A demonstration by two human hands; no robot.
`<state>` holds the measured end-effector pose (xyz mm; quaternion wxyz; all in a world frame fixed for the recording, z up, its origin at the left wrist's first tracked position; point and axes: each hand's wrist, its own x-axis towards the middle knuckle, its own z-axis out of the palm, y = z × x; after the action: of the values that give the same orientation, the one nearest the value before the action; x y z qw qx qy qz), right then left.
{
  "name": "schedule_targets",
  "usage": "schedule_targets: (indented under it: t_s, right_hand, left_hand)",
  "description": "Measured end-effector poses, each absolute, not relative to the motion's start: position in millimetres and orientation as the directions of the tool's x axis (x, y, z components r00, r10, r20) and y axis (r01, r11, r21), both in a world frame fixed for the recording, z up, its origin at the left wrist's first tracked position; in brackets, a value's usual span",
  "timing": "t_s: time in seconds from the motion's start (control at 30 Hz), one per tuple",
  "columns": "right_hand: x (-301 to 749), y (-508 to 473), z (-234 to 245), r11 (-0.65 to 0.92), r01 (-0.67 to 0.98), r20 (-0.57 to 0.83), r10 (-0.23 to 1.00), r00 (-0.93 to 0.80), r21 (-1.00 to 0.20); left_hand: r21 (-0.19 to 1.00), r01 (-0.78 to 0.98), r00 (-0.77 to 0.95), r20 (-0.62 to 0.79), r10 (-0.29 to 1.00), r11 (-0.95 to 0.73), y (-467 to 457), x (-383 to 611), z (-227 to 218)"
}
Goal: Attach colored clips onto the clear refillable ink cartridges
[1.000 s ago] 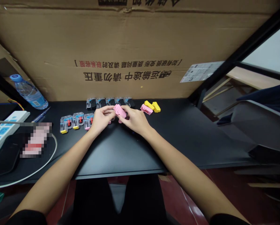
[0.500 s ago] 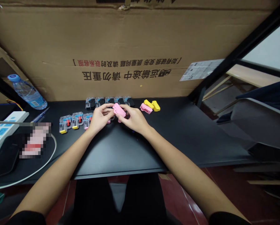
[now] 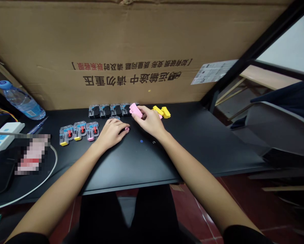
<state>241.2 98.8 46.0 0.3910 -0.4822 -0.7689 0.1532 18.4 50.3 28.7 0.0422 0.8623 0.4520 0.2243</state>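
Note:
My right hand (image 3: 151,122) pinches a pink plastic piece (image 3: 135,110) just above the desk, beside the back row of clear-and-black plastic pieces (image 3: 105,110). Lower and to the left, my left hand (image 3: 113,134) is curled near the desk top. A small pink round part (image 3: 127,129) shows between its thumb and index finger. Behind the left fingers a clear piece (image 3: 114,118) is mostly covered. Several clear pistol-shaped pieces with blue and red parts (image 3: 80,130) lie left of that hand. Yellow plastic pieces (image 3: 165,112) rest beyond my right hand, with a bit of pink beside them.
A cardboard sheet (image 3: 131,40) stands along the back of the black desk (image 3: 131,166). On the left are a water bottle (image 3: 22,101), a pen (image 3: 37,126), a white power strip (image 3: 8,132) and a white cable (image 3: 46,178). A small blue dot-like part (image 3: 141,141) lies in front.
My hands have moved apart. The pink piece has gone right with my right hand, while my left hand has let go of it and dropped lower, showing the small pink part.

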Motion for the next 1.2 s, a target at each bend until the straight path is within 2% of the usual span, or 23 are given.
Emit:
schedule_targets:
  t_s: [0.27, 0.47, 0.53, 0.63, 0.73, 0.83, 0.97, 1.1, 1.2]
  right_hand:
    - [238.1, 96.2, 45.5, 0.498, 0.642, 0.441, 0.857, -0.265, -0.582]
    - [237.6, 98.1, 40.6, 0.493, 0.644, 0.432, 0.861, -0.267, -0.585]
    - [237.2, 97.7, 40.5, 0.497, 0.638, 0.431, 0.86, -0.272, -0.589]
    - [236.4, 96.6, 40.3, 0.498, 0.629, 0.423, 0.861, -0.281, -0.597]
    - [234.6, 95.0, 38.7, 0.505, 0.607, 0.416, 0.86, -0.294, -0.613]
    - [231.6, 94.1, 35.8, 0.51, 0.573, 0.41, 0.859, -0.306, -0.641]
    - [226.9, 95.3, 31.0, 0.506, 0.462, 0.399, 0.861, -0.314, -0.728]
    - [221.7, 92.8, 30.8, 0.392, 0.228, 0.301, 0.888, -0.348, -0.891]
    - [218.5, 88.1, 34.1, 0.322, 0.105, 0.259, 0.884, -0.39, -0.941]
  left_hand:
    - [0.34, 0.734, 0.461, 0.385, 0.8, -0.587, 50.4, 17.4, 29.0]
    - [0.423, 0.715, 0.372, 0.445, 0.815, -0.557, 52.8, 15.0, 30.7]
    - [0.49, 0.694, 0.301, 0.468, 0.831, -0.527, 53.7, 13.1, 34.9]
    - [0.688, 0.564, 0.113, 0.483, 0.868, -0.456, 56.4, 8.3, 41.6]
    - [0.869, 0.326, -0.025, 0.402, 0.915, -0.372, 60.6, 3.0, 44.4]
    - [0.945, 0.146, -0.025, 0.298, 0.954, -0.292, 63.3, 1.4, 44.2]
    - [0.969, 0.096, 0.032, 0.224, 0.974, -0.226, 60.8, 6.8, 44.4]
    - [0.977, 0.099, 0.03, 0.185, 0.982, -0.188, 57.6, 12.2, 43.3]
    - [0.981, 0.073, 0.046, 0.177, 0.983, -0.181, 57.9, 12.6, 41.6]
